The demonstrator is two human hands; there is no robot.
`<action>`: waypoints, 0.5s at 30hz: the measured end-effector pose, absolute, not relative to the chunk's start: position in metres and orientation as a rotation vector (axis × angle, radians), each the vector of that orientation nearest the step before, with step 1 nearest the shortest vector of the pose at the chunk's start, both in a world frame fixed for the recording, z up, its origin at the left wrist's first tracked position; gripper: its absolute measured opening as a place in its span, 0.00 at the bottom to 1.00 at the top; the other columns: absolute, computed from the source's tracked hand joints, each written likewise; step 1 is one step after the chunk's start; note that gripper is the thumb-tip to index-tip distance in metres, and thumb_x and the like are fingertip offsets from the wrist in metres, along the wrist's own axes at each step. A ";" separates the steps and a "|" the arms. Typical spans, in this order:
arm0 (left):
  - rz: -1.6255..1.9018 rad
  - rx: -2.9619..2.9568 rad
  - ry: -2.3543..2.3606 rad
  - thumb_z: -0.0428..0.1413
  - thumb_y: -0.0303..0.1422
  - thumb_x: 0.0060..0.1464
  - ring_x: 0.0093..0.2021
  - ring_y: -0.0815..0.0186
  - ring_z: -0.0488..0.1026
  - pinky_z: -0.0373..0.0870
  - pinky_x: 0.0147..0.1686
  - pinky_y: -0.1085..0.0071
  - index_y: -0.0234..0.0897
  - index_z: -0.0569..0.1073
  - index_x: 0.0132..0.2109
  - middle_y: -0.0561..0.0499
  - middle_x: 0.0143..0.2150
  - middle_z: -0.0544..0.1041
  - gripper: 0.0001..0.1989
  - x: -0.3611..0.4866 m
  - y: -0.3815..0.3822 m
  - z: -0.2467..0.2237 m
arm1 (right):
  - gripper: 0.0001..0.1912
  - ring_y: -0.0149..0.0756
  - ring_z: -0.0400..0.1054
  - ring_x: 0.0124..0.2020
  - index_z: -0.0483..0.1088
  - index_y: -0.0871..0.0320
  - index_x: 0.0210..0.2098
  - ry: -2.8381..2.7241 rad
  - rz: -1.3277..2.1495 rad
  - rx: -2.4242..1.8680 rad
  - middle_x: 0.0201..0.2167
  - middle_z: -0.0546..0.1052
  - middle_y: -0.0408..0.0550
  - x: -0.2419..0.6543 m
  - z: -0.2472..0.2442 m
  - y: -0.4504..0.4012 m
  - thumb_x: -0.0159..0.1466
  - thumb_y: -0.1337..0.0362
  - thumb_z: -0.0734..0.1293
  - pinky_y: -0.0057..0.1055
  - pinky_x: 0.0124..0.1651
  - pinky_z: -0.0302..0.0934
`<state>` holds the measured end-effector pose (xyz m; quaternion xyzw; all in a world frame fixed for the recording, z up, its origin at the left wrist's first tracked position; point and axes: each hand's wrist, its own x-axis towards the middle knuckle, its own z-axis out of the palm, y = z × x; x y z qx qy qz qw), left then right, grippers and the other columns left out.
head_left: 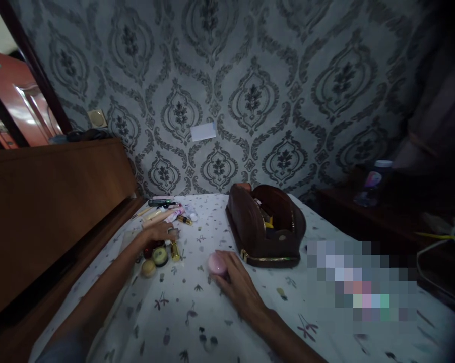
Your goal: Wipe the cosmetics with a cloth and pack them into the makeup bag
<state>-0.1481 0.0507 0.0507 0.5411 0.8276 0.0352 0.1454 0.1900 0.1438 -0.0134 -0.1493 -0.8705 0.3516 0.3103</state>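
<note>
My right hand point(238, 282) is closed on a smooth, rounded pink container point(217, 264), just above or on the patterned sheet. On the left, my left hand point(159, 232) reaches into a group of cosmetics, its fingers curled at a small greyish item that I cannot make out. Close below it are a bottle with a gold body point(175, 251), a round jar with a pale green top point(159, 256) and a small yellowish round jar point(148, 268). Right of centre, a dark brown zippered bag point(265, 227) stands open with some items inside.
Several tubes, pencils and a dark green tube point(159, 202) lie behind my left hand. A wooden board point(57, 212) borders the left side. At right, a plastic bottle point(373, 184) stands on a dark surface, and a pixelated patch point(363, 287) hides part of the sheet point(189, 322).
</note>
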 end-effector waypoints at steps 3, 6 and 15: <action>0.134 1.556 2.320 0.58 0.40 0.60 0.53 0.56 0.72 0.69 0.53 0.52 0.36 0.72 0.53 0.45 0.55 0.73 0.17 -0.150 0.048 0.056 | 0.23 0.45 0.64 0.56 0.64 0.56 0.57 -2.259 0.948 -0.402 0.53 0.68 0.54 0.189 -0.015 0.147 0.62 0.68 0.62 0.43 0.60 0.61; 0.182 1.531 2.293 0.60 0.39 0.57 0.52 0.56 0.72 0.69 0.52 0.55 0.35 0.73 0.52 0.46 0.54 0.74 0.19 -0.152 0.046 0.062 | 0.22 0.44 0.66 0.53 0.65 0.54 0.56 -2.250 0.939 -0.389 0.52 0.69 0.53 0.188 -0.018 0.148 0.62 0.69 0.62 0.42 0.57 0.64; 0.065 1.518 2.348 0.59 0.42 0.56 0.47 0.59 0.74 0.68 0.50 0.57 0.35 0.73 0.49 0.47 0.48 0.76 0.18 -0.148 0.053 0.057 | 0.22 0.47 0.63 0.58 0.66 0.56 0.56 -2.235 0.843 -0.411 0.56 0.66 0.56 0.187 -0.025 0.143 0.62 0.68 0.64 0.45 0.61 0.61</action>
